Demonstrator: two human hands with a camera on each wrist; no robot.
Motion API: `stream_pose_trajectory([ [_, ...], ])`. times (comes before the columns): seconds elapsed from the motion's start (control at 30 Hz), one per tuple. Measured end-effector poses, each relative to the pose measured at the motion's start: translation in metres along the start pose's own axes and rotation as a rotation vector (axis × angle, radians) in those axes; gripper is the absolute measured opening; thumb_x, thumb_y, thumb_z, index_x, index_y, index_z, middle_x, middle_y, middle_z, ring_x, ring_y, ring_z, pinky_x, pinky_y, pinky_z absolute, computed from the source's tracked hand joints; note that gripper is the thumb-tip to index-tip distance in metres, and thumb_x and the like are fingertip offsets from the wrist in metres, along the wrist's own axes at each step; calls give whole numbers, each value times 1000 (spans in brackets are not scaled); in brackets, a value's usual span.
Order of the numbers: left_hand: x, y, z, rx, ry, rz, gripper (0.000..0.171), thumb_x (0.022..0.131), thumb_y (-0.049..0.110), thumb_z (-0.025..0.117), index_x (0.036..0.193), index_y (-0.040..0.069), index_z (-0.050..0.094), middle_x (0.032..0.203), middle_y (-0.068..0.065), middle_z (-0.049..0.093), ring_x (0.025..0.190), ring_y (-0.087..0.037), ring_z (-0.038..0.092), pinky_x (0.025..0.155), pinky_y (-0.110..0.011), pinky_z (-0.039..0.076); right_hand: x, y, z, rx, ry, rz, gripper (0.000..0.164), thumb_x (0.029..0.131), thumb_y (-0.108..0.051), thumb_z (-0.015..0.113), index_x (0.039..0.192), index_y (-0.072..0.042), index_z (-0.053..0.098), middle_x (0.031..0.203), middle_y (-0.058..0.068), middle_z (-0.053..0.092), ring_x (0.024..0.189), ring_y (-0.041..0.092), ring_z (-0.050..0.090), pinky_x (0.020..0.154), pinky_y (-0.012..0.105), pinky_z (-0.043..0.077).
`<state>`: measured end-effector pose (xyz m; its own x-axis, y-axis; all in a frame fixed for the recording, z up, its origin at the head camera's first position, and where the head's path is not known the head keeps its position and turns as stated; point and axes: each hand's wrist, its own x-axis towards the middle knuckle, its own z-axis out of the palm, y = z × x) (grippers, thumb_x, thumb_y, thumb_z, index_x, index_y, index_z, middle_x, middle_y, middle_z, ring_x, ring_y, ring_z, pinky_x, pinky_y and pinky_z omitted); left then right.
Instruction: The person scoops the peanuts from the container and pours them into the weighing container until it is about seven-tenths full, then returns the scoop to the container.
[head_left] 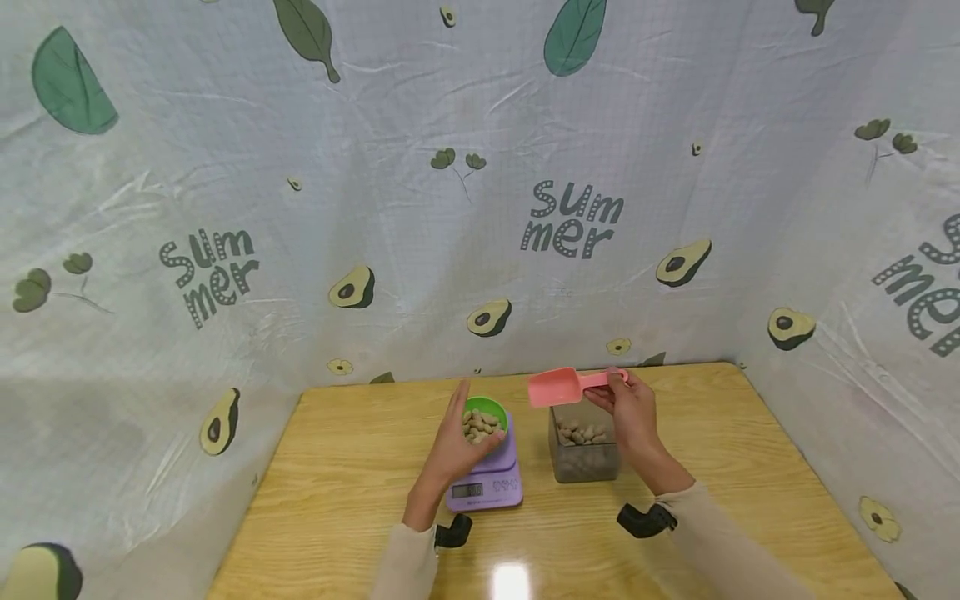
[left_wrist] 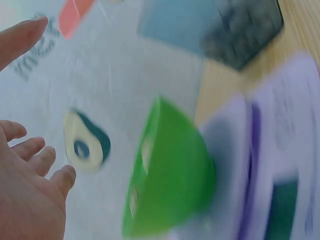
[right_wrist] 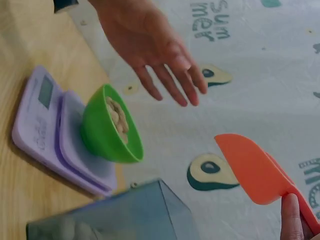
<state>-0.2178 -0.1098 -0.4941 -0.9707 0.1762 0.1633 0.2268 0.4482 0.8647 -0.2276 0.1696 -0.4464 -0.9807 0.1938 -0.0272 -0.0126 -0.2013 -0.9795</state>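
A green bowl (head_left: 489,407) of peanuts (head_left: 478,426) stands on a purple kitchen scale (head_left: 495,489). My left hand (head_left: 459,443), fingers extended, hovers beside and above the bowl; the left wrist view shows a gap between its fingers and the green wall. By its handle, my right hand (head_left: 634,411) holds a pink scoop (head_left: 555,387) over the back of a grey see-through bin (head_left: 585,467) with more peanuts inside. Nothing shows in the part of the scoop's pan that faces the head camera. In the right wrist view, a finger (right_wrist: 291,215) presses along the scoop's handle.
The wooden table (head_left: 345,467) ends at a white printed curtain (head_left: 420,333) behind and at both sides. Bin and scale stand side by side, a narrow strip of wood between them. Each wrist carries a black strap-on mount (head_left: 647,521).
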Motion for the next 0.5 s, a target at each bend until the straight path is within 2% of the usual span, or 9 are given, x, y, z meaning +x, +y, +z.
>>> stream_pose_trajectory([
  [0.13,7,20,17,-9,-68,61,105,81,48,75,159,30,8,166,-10,11,151,-40,15,113,-68,24,1,-8,-24,16,38,-45,30,105,-27,44,107,1,53,82,-4,68,77,5,71,81,25,58],
  [0.3,14,34,42,-10,-170,74,106,81,50,75,158,39,3,167,-4,8,152,-38,15,112,-67,27,1,-16,-46,-50,47,-130,27,105,-24,47,106,1,54,83,-5,69,76,5,72,77,23,58],
  [0.4,20,36,58,-3,-229,65,110,80,48,78,157,39,1,167,-2,8,152,-35,15,113,-64,29,2,-17,-55,-213,43,-200,31,105,-24,46,110,5,55,85,-2,70,75,0,71,75,21,58],
  [0.5,26,33,73,23,-272,73,113,79,50,78,158,34,-1,167,-2,7,152,-34,17,114,-61,30,5,-13,-58,-433,22,-295,35,105,-23,46,112,9,58,89,12,72,73,-2,70,71,20,58],
])
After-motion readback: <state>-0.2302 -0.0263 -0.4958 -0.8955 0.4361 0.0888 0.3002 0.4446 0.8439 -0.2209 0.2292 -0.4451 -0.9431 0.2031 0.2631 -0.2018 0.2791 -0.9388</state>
